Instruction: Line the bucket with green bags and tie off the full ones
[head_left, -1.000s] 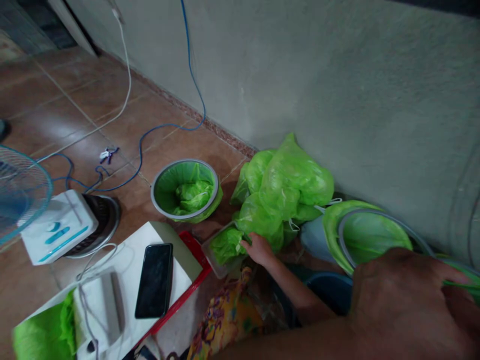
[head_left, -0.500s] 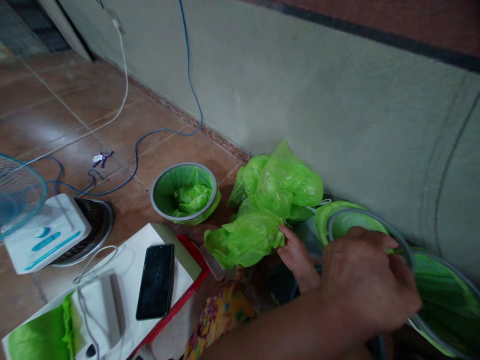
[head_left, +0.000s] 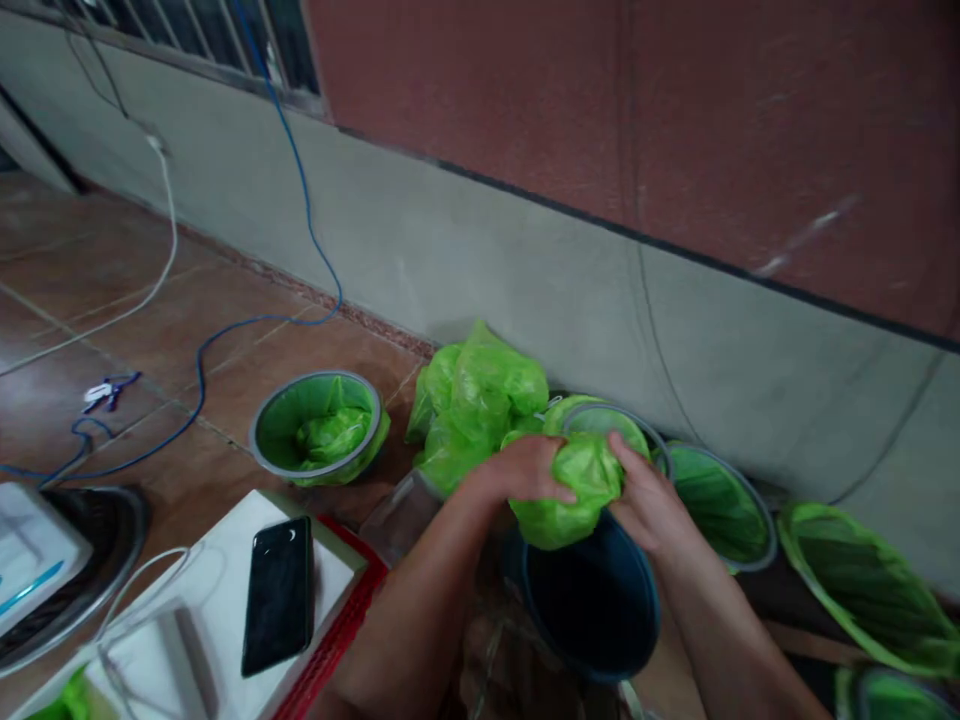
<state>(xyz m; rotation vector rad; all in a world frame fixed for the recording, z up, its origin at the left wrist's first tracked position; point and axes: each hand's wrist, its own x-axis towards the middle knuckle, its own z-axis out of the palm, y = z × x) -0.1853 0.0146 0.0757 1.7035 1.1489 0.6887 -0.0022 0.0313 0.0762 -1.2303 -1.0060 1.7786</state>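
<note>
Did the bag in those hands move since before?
Yes. Against the pile by the wall, the bag went right, toward the blue bin.

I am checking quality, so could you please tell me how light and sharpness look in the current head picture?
Head view: dim light, a pale sheen on the floor at far left, a glint on the phone; head view: deep shadow inside the dark blue bin; head view: slight softness over the left hand, right hand and green plastic.
</note>
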